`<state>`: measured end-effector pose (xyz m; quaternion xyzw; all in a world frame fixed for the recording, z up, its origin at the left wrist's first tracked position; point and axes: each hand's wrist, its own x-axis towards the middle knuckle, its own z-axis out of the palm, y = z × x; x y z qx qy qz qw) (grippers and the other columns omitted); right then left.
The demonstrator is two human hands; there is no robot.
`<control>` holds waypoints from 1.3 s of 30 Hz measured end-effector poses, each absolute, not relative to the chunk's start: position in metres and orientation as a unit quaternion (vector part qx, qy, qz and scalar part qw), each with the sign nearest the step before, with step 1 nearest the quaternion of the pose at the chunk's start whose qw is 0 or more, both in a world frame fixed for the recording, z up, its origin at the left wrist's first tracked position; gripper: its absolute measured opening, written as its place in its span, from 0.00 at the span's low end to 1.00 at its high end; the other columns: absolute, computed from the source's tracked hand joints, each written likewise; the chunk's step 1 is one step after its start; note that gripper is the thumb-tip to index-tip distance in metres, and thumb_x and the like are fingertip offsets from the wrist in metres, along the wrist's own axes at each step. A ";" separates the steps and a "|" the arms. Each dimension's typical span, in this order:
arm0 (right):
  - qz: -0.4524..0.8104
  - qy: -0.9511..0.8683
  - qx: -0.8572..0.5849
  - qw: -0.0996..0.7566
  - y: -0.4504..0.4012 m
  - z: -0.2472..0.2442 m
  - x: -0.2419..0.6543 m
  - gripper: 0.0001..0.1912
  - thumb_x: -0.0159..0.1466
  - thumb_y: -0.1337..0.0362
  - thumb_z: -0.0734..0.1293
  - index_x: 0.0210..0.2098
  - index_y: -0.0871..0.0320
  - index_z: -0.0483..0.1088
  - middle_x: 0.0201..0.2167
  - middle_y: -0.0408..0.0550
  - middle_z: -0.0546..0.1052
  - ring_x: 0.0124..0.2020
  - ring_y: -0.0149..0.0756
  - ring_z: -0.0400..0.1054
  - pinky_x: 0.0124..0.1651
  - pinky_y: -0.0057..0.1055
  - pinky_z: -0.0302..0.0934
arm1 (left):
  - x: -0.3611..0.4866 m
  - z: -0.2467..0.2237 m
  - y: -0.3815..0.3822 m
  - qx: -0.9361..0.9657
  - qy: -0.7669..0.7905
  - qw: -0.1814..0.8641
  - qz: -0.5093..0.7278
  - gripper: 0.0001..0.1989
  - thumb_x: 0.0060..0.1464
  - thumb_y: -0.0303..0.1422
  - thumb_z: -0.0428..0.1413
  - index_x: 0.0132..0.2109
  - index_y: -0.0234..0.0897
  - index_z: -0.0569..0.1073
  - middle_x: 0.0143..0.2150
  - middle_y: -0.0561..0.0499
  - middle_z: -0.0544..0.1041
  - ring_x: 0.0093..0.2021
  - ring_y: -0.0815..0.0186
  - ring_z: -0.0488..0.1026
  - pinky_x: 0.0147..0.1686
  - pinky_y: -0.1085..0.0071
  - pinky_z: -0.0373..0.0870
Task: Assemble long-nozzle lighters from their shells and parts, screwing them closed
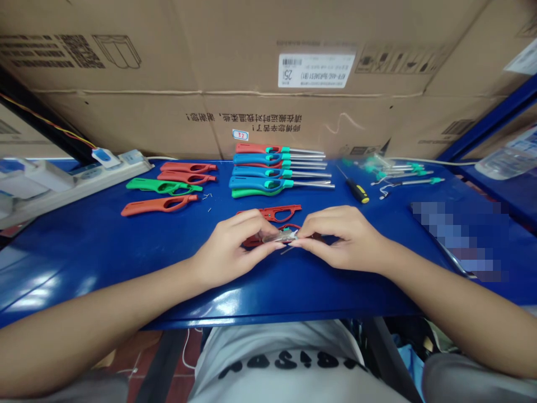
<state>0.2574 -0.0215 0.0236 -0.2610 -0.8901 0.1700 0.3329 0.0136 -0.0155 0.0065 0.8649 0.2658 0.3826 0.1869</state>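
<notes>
Near the front of the blue table, my left hand pinches a small translucent lighter part, which looks like a fuel tank. Thumb and fingertips of my right hand close on the pale right end of the same part. Its exact shape is partly hidden by fingers. Just behind and below it lies a red lighter casing half, mostly covered by my hands. Another red casing half rests a little farther back. A thin metal rod shows beneath my fingertips.
Assembled stick lighters lie stacked at the back centre. Red and green casings sit left, beside small screws. A screwdriver, lighter inner parts and a blurred-out flat device are right. A power strip borders the left; cardboard boxes stand behind.
</notes>
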 end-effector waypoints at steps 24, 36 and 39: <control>-0.118 -0.936 -0.219 0.250 -0.015 0.021 0.257 0.15 0.72 0.68 0.61 0.31 0.61 0.73 0.24 0.45 0.75 0.23 0.30 0.61 0.29 0.31 0.51 | 0.019 0.007 -0.023 0.831 0.319 0.246 0.383 0.02 0.57 0.29 0.64 0.38 0.35 0.80 0.28 0.55 0.76 0.26 0.74 0.70 0.29 0.79 0.70; -0.090 -0.938 -0.215 0.257 -0.013 0.022 0.262 0.12 0.70 0.69 0.61 0.33 0.58 0.72 0.27 0.44 0.76 0.24 0.30 0.61 0.29 0.31 0.52 | 0.020 0.011 -0.024 0.820 0.323 0.273 0.386 0.02 0.57 0.30 0.63 0.37 0.35 0.80 0.29 0.53 0.78 0.26 0.72 0.73 0.28 0.77 0.72; -0.092 -0.938 -0.210 0.258 -0.013 0.021 0.261 0.12 0.71 0.68 0.60 0.33 0.58 0.72 0.26 0.44 0.76 0.24 0.30 0.61 0.29 0.31 0.53 | 0.020 0.010 -0.024 0.816 0.328 0.280 0.384 0.03 0.57 0.30 0.63 0.37 0.36 0.80 0.28 0.53 0.78 0.26 0.72 0.72 0.27 0.77 0.71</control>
